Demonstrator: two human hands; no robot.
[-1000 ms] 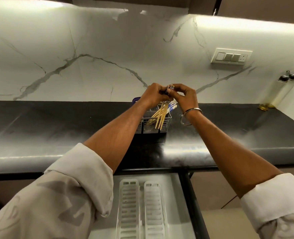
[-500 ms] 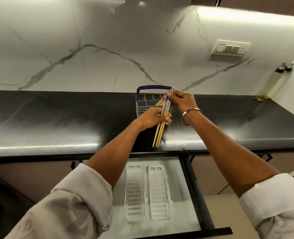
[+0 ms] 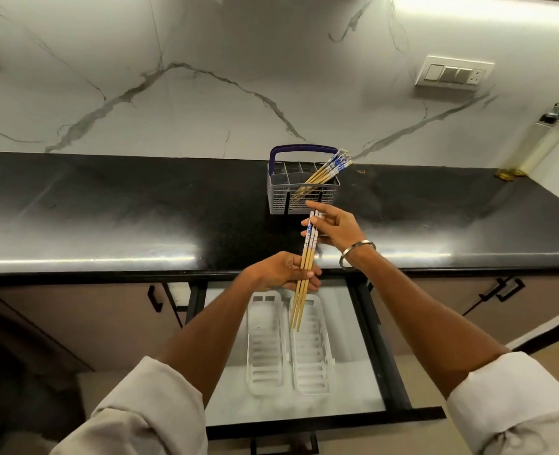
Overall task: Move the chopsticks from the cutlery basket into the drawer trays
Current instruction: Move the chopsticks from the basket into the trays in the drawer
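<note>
My left hand (image 3: pixel 283 274) and right hand (image 3: pixel 335 229) pinch the chopsticks (image 3: pixel 304 274) above the right tray (image 3: pixel 314 362). I align the tips lengthwise, lower them flat, then release.

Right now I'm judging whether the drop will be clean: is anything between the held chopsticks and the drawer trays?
Nothing visible. The held chopsticks, gripped by the left hand and right hand, hang tips down over the open drawer; both white trays below look empty.
</note>
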